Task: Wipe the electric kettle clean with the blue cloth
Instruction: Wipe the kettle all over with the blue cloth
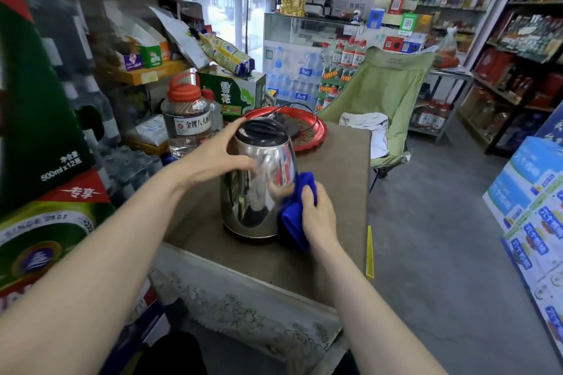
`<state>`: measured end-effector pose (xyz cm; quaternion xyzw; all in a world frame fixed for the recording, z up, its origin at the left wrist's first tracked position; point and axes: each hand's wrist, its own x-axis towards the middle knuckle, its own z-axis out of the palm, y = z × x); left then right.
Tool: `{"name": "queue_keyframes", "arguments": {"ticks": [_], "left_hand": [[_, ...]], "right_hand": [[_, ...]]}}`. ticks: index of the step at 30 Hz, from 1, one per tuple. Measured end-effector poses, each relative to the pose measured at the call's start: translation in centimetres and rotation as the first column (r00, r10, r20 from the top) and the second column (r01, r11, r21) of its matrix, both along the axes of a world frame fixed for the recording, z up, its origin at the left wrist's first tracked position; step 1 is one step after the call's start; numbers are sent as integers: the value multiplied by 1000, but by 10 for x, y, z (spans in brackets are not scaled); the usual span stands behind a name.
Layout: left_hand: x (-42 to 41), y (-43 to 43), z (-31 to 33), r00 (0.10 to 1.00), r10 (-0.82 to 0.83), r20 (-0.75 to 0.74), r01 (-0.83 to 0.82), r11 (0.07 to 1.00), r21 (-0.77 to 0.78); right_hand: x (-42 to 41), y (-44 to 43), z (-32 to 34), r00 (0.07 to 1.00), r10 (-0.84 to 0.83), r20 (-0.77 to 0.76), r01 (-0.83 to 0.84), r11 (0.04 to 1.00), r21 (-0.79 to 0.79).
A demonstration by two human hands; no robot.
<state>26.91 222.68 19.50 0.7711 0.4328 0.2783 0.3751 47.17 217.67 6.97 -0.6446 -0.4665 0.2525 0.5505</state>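
Just in front of the electric kettle (259,186), on the wearer's side, the brown table (213,256) that carries it ends in a pale flowered covering (243,313) along its near edge. Against the kettle's lower right wall the right hand (318,216) is clamped round a bunched blue cloth (294,216). The cloth touches the shiny steel, and a loose end hangs beside the kettle's foot. On the kettle's upper left shoulder the left hand (219,155) wraps the body, thumb up by the black lid (262,129) and fingers across the front, bracing the kettle upright. The hands are apart, one on each side of the kettle.

From this, wiping looks to be under way on the right flank. The front, the lid and the patch under the bracing hand seem left to do, though no dirt can be made out on the mirror surface. The next move calls for a firm stroke of the cloth round the curve while the left hand resists the push. After that, the left hand should shift or the kettle turn, to free the covered patch.

Just behind the kettle lies a red tray (316,134) holding a dark round base (294,129) with a black cord. Left of the kettle stands a clear jug (187,125) with an orange cap. Farther behind the kettle is a green folding chair (380,91), and beyond that a glass counter (292,30).
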Motion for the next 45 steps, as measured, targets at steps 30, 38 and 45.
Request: {"name": "queue_keyframes", "arguments": {"ticks": [30, 38, 45], "left_hand": [[8, -11, -24, 788, 157, 595, -40, 978, -206], [15, -14, -12, 769, 147, 622, 11, 970, -243], [8, -7, -4, 696, 254, 672, -26, 944, -330]], "right_hand": [[-31, -25, 84, 910, -91, 404, -140, 851, 506], [-26, -22, 107, 945, -66, 321, -105, 867, 487], [-42, -45, 53, 592, -212, 777, -381, 776, 502]]}}
